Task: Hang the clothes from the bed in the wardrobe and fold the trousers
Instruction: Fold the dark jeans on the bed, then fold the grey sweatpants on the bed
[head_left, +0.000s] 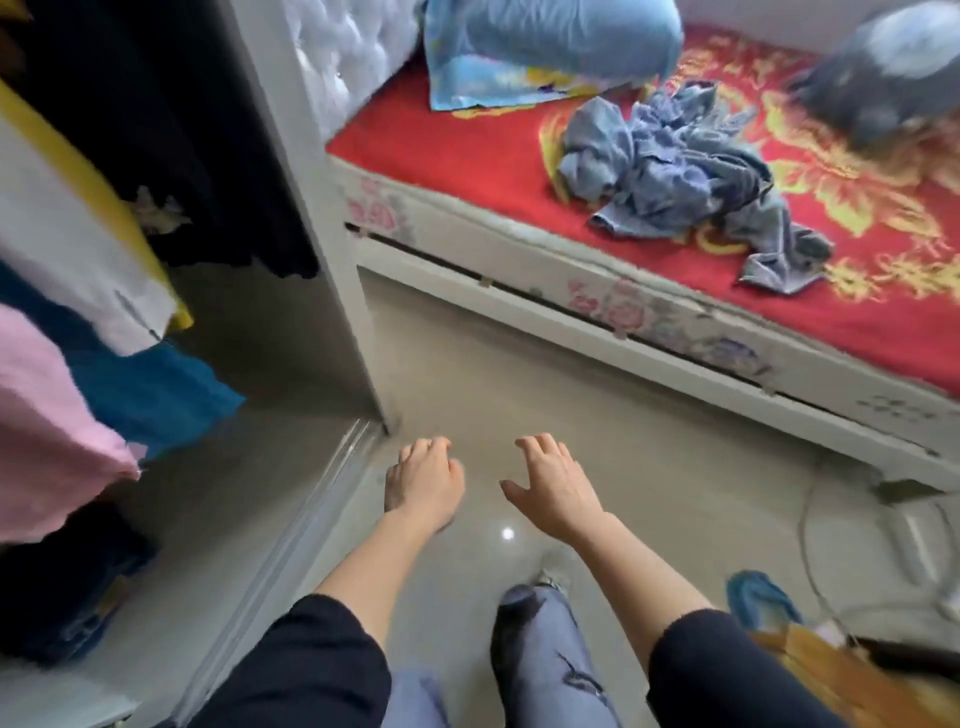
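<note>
Both hands hold nothing, which suits a pause between garments. The left hand and right hand are out in front over the floor, palms down, with bare forearms stretched forward from dark sleeves. The left fingers droop in a loose curl. The right fingers are spread a little wider with the thumb out to the side, as if ready to reach. The clothes lie in a crumpled blue-grey heap well beyond the right fingertips, up and to their right on the bed, near its edge and so easy to take. The heap is blurred, so it may be trousers or something to hang. The wardrobe stands open to the left of the left fingers, and hung garments fill it.
</note>
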